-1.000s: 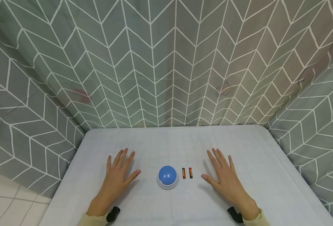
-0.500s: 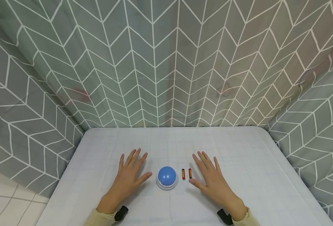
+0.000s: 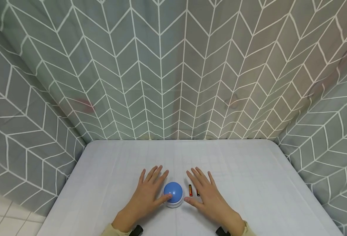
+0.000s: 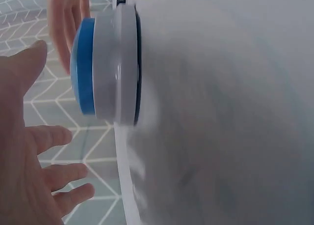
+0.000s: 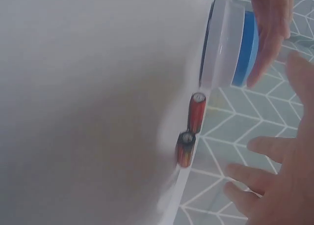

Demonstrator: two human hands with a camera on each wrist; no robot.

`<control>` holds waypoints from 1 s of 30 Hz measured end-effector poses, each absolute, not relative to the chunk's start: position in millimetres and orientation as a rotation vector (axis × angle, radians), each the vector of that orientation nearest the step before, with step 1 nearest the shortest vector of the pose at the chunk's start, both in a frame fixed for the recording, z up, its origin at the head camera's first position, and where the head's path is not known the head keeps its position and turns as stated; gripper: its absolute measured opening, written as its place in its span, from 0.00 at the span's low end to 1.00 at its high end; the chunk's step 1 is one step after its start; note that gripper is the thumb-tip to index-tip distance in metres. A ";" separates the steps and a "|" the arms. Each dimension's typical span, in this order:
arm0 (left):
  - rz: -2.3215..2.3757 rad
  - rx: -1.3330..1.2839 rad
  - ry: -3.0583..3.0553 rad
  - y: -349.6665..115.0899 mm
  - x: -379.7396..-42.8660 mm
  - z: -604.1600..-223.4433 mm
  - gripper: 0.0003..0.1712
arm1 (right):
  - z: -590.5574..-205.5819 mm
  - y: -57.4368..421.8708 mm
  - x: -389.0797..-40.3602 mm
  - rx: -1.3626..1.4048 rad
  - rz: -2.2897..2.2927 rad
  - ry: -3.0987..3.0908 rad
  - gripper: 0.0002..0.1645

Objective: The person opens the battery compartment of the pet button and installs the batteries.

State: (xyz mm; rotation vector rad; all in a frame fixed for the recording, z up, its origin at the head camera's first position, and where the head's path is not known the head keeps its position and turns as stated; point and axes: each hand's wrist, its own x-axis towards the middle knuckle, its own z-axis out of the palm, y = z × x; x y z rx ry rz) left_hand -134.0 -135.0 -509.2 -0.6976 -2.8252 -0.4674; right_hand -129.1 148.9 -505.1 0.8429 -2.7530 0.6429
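Observation:
A round push-button light with a blue dome [image 3: 173, 191] and a whitish base [image 4: 115, 68] sits on the table. My left hand [image 3: 147, 196] is just left of it, fingers spread, its thumb overlapping the dome in the head view. To the right, my right hand [image 3: 207, 195] hovers with fingers spread and its thumb near the base. Two small red and black batteries lie side by side right of the light. The left battery [image 3: 190, 190] shows whole; my right hand partly covers the other battery [image 3: 198, 192]. Neither hand holds anything.
A white cloth covers the table [image 3: 250, 170]. Grey curtains [image 3: 173, 82] with white chevron lines hang behind it and along both sides. Pale floor tiles [image 3: 8, 209] show at the lower left. A dark wrist strap device [image 3: 136, 230] sits on my left wrist.
Both hands have moved inward from the sides toward the blue-domed light, fingers still spread. The light and batteries stay in place on the table; the head view has tilted slightly.

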 end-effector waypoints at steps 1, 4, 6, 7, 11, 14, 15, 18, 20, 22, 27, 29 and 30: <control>-0.485 -0.712 -2.830 -131.9 -133.4 -508.0 0.49 | -505.3 148.6 -129.4 0.850 0.645 -2.752 0.54; -0.516 -0.748 -2.838 -124.5 -134.7 -506.7 0.51 | -504.6 147.6 -131.4 0.865 0.644 -2.749 0.53; -0.541 -0.771 -2.846 -121.5 -135.6 -507.4 0.51 | -503.7 146.9 -132.8 0.877 0.654 -2.755 0.52; -0.555 -0.785 -2.856 -120.4 -135.7 -507.9 0.52 | -503.7 146.4 -133.3 0.886 0.659 -2.758 0.52; -0.607 -0.837 -2.930 -117.2 -133.9 -511.6 0.58 | -504.4 144.5 -133.5 0.922 0.695 -2.775 0.47; -0.577 -0.860 -2.982 -114.4 -132.1 -514.2 0.61 | -506.9 143.6 -132.7 0.934 0.691 -2.786 0.44; -0.564 -0.865 -2.989 -113.3 -131.7 -514.6 0.61 | -507.9 143.3 -132.3 0.940 0.685 -2.785 0.43; -0.549 -0.890 -2.971 -111.4 -130.4 -514.5 0.60 | -510.2 141.5 -131.4 0.960 0.669 -2.781 0.41; -0.571 -0.900 -2.949 -110.1 -130.1 -514.4 0.59 | -511.0 140.7 -130.5 0.975 0.666 -2.774 0.41; -0.609 -0.909 -2.921 -109.1 -129.8 -514.2 0.58 | -511.5 140.2 -129.6 0.986 0.663 -2.765 0.41; -0.713 -0.894 -2.872 -107.6 -130.3 -515.1 0.55 | -511.8 139.2 -127.9 1.025 0.642 -2.711 0.42; -0.749 -0.884 -2.863 -107.2 -130.9 -515.5 0.54 | -512.1 138.8 -127.5 1.050 0.619 -2.687 0.42; -0.766 -0.880 -2.861 -107.2 -131.3 -515.6 0.54 | -512.4 138.7 -127.3 1.064 0.608 -2.677 0.42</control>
